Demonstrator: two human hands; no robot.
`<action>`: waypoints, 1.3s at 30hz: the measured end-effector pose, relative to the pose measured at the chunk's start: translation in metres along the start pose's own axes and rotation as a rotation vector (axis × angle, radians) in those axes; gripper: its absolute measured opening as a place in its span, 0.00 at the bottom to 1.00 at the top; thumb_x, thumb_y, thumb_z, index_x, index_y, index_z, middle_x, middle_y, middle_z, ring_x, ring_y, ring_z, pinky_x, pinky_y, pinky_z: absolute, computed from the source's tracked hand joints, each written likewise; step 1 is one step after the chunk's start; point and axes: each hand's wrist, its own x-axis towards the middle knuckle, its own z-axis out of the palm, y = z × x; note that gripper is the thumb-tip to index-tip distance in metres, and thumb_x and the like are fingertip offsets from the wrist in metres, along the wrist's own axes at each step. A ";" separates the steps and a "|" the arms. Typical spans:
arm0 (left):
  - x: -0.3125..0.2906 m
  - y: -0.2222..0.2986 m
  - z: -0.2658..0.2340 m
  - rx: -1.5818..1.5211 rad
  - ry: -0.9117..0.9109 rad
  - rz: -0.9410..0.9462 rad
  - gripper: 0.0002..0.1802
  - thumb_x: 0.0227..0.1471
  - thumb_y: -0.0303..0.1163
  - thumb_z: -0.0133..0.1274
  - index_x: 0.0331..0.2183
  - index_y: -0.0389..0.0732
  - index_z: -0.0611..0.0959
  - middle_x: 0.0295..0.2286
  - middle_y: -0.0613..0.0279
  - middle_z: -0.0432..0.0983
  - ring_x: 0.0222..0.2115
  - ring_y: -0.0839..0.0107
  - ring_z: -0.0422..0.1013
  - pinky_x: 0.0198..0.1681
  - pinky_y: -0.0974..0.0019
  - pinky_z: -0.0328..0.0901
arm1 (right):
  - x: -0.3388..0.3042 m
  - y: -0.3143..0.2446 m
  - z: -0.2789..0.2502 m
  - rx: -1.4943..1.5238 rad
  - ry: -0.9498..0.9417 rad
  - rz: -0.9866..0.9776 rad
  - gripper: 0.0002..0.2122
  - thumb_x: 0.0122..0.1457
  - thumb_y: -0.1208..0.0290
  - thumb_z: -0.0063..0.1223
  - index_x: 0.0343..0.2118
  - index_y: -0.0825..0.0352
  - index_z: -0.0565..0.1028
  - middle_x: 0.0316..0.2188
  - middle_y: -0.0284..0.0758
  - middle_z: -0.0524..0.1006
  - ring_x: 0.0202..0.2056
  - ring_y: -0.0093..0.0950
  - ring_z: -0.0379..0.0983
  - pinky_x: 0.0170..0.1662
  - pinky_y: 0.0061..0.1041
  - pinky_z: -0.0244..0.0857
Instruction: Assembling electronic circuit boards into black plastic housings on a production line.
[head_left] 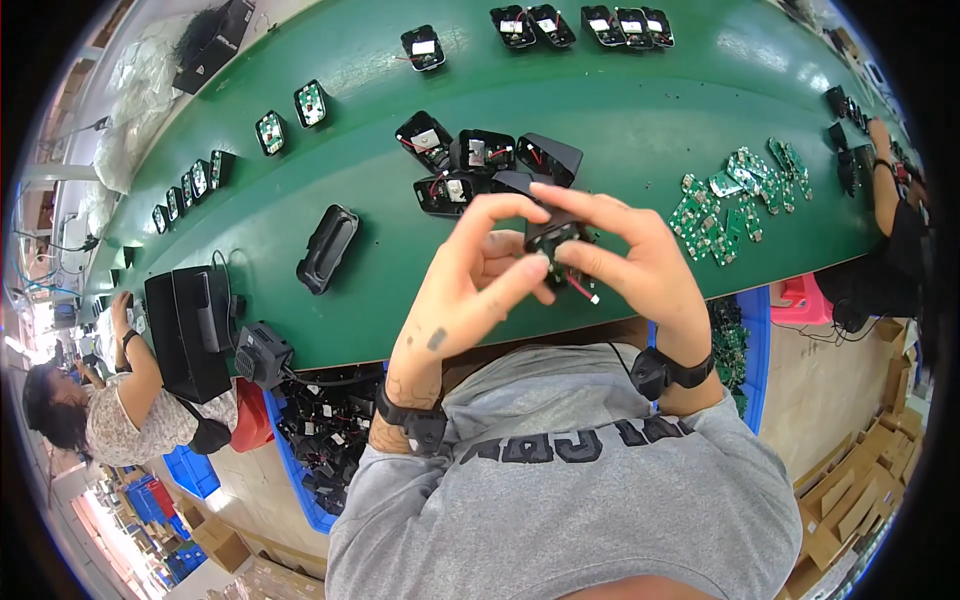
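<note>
Both hands are raised over the near edge of the green belt point(620, 110), working one small black plastic housing point(552, 238) between them. The left hand point(470, 275) is curled, thumb and forefinger pinched toward the housing's left side, seemingly to steady it. The right hand point(630, 255) grips the housing from the right, fingers arched over its top so the open face stays turned toward the wearer. A short red wire point(580, 288) with a white tip hangs from the underside, free of both hands.

Just beyond the hands, a cluster of similar black housings point(470, 160) lies on the belt, some showing white parts and red wires inside; within easy reach, likely the working stock. A heap of green circuit boards point(735, 200) sits to the right. A black oval shell point(328, 248) lies alone to the left. More housings are spaced in a row along the far edge.

A blue bin point(300, 480) of black parts stands below the belt at left. Other people work at both ends.
</note>
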 end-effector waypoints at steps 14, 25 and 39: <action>0.009 -0.023 0.024 -0.177 0.252 0.090 0.27 0.54 0.21 0.53 0.55 0.39 0.65 0.41 0.57 0.75 0.36 0.67 0.77 0.34 0.73 0.74 | -0.004 0.027 0.026 -0.415 0.522 -0.507 0.08 0.45 0.76 0.64 0.31 0.63 0.82 0.38 0.33 0.78 0.50 0.40 0.68 0.53 0.38 0.61; 0.007 -0.034 0.018 -0.421 0.121 -0.071 0.22 0.52 0.23 0.54 0.48 0.34 0.67 0.39 0.56 0.74 0.36 0.66 0.77 0.27 0.70 0.76 | -0.005 0.033 0.018 -0.080 0.447 -0.516 0.03 0.55 0.75 0.56 0.32 0.65 0.79 0.31 0.32 0.80 0.47 0.39 0.69 0.58 0.48 0.54; 0.003 -0.023 0.033 -0.147 0.318 0.199 0.25 0.48 0.18 0.53 0.51 0.32 0.71 0.43 0.54 0.74 0.41 0.70 0.74 0.40 0.68 0.74 | -0.008 0.010 0.014 -0.628 0.431 -0.497 0.03 0.38 0.75 0.54 0.17 0.63 0.72 0.45 0.37 0.72 0.58 0.47 0.59 0.58 0.45 0.51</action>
